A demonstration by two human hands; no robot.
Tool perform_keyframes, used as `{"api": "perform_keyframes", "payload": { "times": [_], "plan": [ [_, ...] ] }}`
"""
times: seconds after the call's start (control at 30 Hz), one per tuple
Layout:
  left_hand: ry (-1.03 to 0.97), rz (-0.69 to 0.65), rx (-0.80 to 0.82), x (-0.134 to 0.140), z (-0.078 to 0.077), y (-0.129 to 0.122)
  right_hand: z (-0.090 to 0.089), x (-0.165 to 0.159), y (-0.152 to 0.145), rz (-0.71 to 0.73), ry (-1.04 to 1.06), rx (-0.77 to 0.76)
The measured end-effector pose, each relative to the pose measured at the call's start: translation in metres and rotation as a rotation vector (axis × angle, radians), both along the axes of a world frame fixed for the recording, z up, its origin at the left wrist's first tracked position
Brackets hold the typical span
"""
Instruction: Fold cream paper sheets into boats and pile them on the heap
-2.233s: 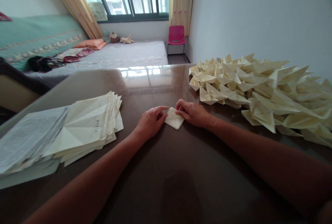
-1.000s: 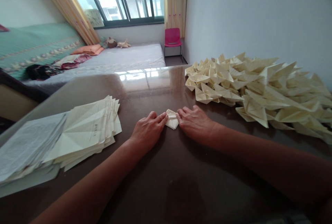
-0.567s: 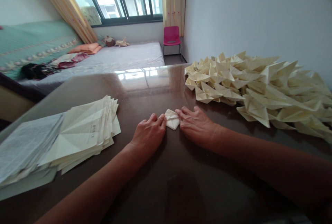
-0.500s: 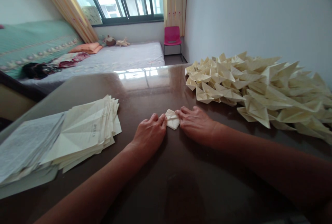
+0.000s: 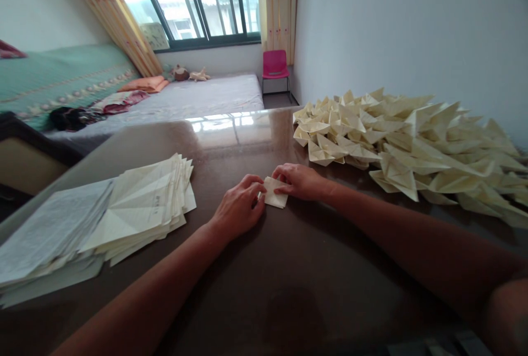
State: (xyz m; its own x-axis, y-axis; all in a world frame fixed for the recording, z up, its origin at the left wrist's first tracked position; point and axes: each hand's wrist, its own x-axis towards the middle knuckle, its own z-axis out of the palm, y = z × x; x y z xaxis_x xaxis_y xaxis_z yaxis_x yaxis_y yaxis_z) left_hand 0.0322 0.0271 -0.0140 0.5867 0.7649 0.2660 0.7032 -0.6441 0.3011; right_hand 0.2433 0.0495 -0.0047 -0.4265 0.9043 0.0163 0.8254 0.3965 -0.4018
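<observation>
A small, cream-coloured folded paper (image 5: 275, 195) lies between my hands on the brown, shiny table (image 5: 247, 268). My left hand (image 5: 241, 202) pinches its left edge with thumb and fingers. From the other side, my right hand (image 5: 299, 181) grips the upper right of the paper, thumb on top and fingers behind it. Several layers show along the paper's lower edge. To the left is a stack of creased cream sheets (image 5: 144, 196), partly printed. To the right, a large heap of pointed folded paper pieces (image 5: 396, 141) covers the table.
Grey printed sheets (image 5: 53, 229) lie left of the cream stack. Past the table's far edge is a bed (image 5: 214, 92) with pillows and clothing. A pink chair (image 5: 275, 64) stands by the window (image 5: 198, 4), and a white wall (image 5: 404, 26) runs along the right.
The folded paper has gone from a pointed shape with a visible seam to a plainer squarish face. My right thumb has come onto its front. The view has tilted slightly up.
</observation>
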Motion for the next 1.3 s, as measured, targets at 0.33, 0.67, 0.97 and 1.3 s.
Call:
{"api": "perform_keyframes", "payload": {
  "times": [0.33, 0.67, 0.97, 1.3],
  "plan": [
    [-0.197, 0.079, -0.292, -0.003, -0.002, 0.016, -0.002, -0.001, 0.007, 0.122, 0.447, -0.178],
    [-0.858, 0.095, -0.741, 0.003, -0.011, 0.022, -0.014, -0.011, 0.01, 0.019, 0.908, -0.363],
    [-0.273, 0.088, 0.079, -0.006, -0.005, 0.017, -0.001, -0.01, -0.007, 0.072, 0.022, 0.385],
    [0.082, -0.174, 0.052, -0.011, 0.002, 0.013, 0.012, 0.012, 0.002, 0.416, -0.129, 0.267]
  ]
}}
